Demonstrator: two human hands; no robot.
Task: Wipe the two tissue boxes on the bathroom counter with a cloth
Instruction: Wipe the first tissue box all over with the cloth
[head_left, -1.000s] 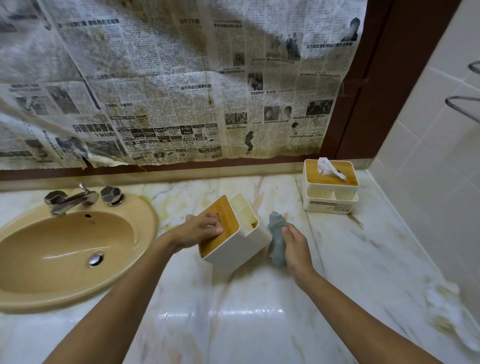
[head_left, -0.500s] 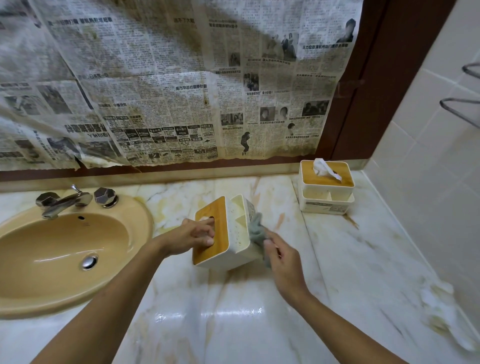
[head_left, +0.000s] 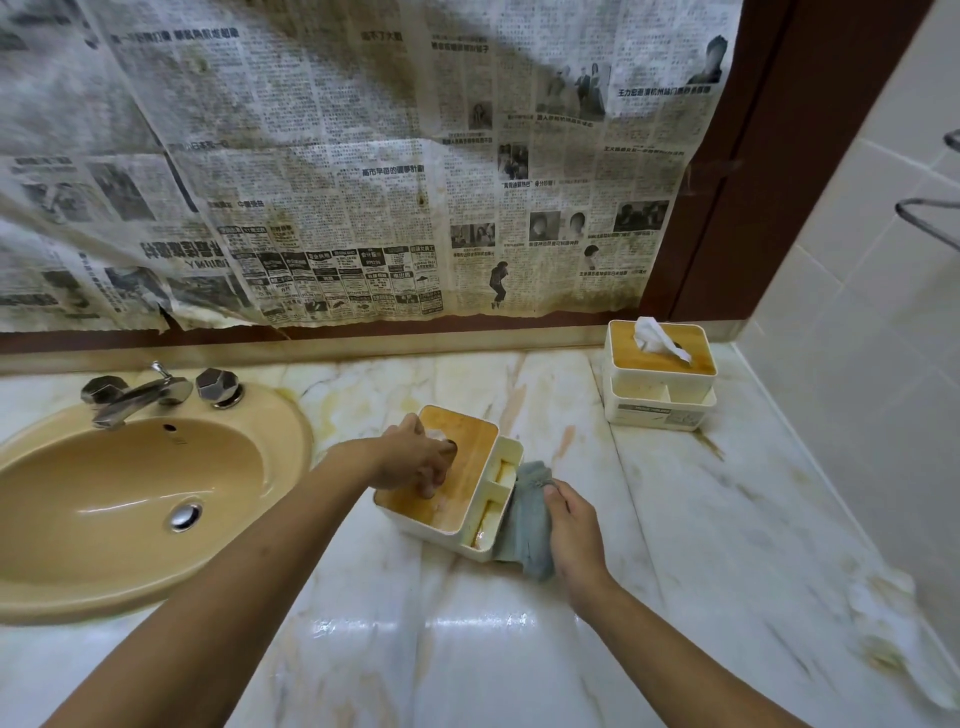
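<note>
Head view, first box under way: left hand grips by its slot the white plastic tissue box with wooden lid, midway along the pale marble counter, right hand clutches a grey-blue cloth against its right wall; next, I judge, the remaining faces, then the matching box in the back right corner.

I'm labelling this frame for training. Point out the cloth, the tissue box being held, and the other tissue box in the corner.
cloth (head_left: 522, 525): head view, on its grey folds.
held tissue box (head_left: 470, 457): head view, on its wooden lid.
corner tissue box (head_left: 657, 413): head view, on its white front wall.
</note>
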